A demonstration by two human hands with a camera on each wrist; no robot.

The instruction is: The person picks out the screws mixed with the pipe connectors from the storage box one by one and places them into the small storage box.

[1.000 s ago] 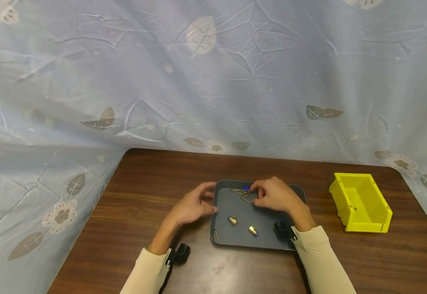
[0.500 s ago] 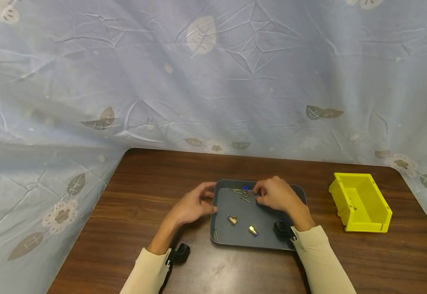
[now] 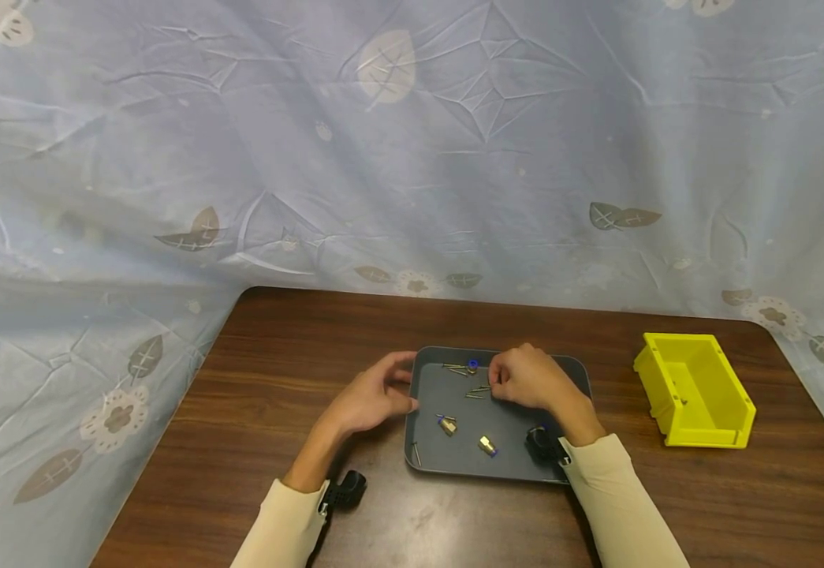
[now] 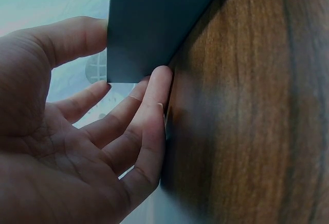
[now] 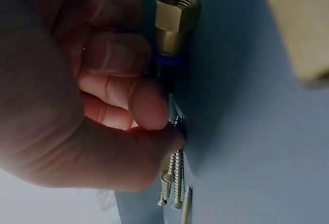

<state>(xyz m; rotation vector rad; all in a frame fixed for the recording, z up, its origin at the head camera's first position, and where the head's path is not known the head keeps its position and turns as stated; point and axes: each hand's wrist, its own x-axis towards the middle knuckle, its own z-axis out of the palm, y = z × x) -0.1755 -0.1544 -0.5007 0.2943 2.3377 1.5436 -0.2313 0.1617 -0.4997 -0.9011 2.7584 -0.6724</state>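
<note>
Lower part of the head view, right of center: a gray tray (image 3: 461,454) with loose screws (image 3: 475,396) and brass connectors (image 3: 487,446); at far right, a yellow bin (image 3: 706,439). Left hand (image 3: 372,398): relaxed, resting against the tray's left end. Right hand (image 3: 531,377): curled at the screws, upper middle of the tray; cannot tell whether pinching any. Could drop thin screws through uneven fingertip pressure, or scatter others by sweeping too wide. Might shift the tray, if too lightly steadied.
</note>
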